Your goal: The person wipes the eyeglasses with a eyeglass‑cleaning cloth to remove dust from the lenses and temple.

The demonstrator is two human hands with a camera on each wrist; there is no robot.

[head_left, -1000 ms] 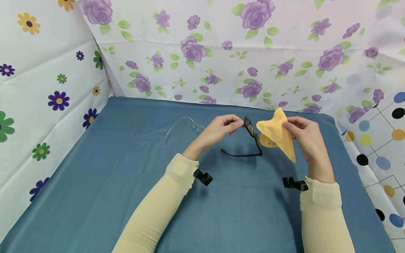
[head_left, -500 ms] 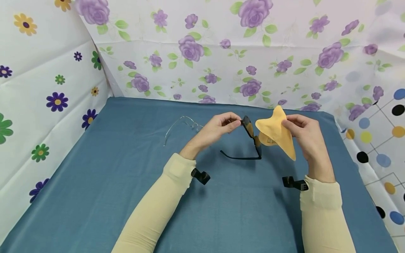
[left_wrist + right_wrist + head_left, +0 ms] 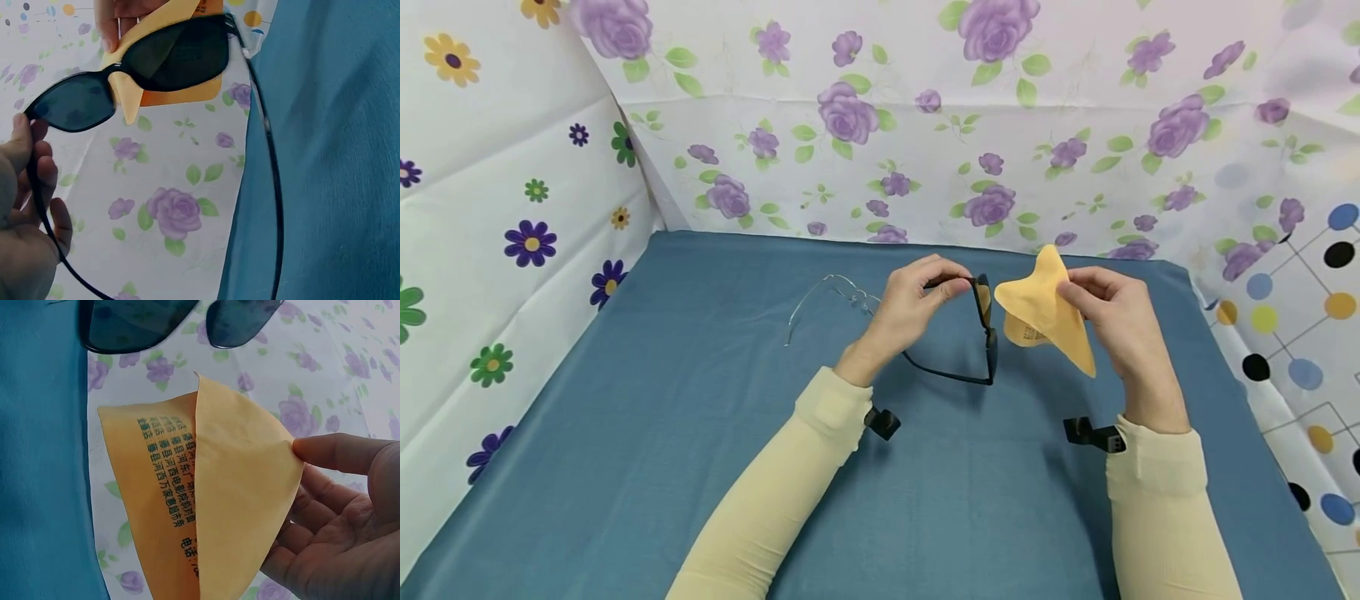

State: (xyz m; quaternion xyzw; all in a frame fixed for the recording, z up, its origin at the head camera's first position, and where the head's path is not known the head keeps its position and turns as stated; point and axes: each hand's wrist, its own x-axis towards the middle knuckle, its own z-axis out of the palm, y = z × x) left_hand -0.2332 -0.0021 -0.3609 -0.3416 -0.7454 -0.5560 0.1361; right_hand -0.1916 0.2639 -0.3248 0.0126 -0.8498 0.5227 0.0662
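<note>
My left hand [image 3: 910, 304] pinches a pair of black-framed sunglasses [image 3: 181, 56] at the corner where one temple meets the front. Dark lenses face sideways toward the right hand, and the other temple hangs unfolded in the air. My right hand [image 3: 1120, 325] pinches a yellow lens cloth [image 3: 1048, 312] by its edge. Folded over on itself, the cloth shows printed dark characters on its inner face in the right wrist view. A small gap separates cloth and sunglasses in the head view. Behind the left hand, thin wire-framed eyeglasses [image 3: 808, 302] lie on the table, partly hidden by that hand.
A blue cloth [image 3: 625, 433] covers the table. Flowered sheets [image 3: 745, 125] stand at the back and left, and a dotted sheet [image 3: 1292, 350] hangs at the right. Small black camera mounts [image 3: 883, 423] sit on both wrists.
The left hand has drawn the sunglasses a little left and turned them, so the front looks more edge-on. The right hand with the cloth has shifted slightly left and up.
</note>
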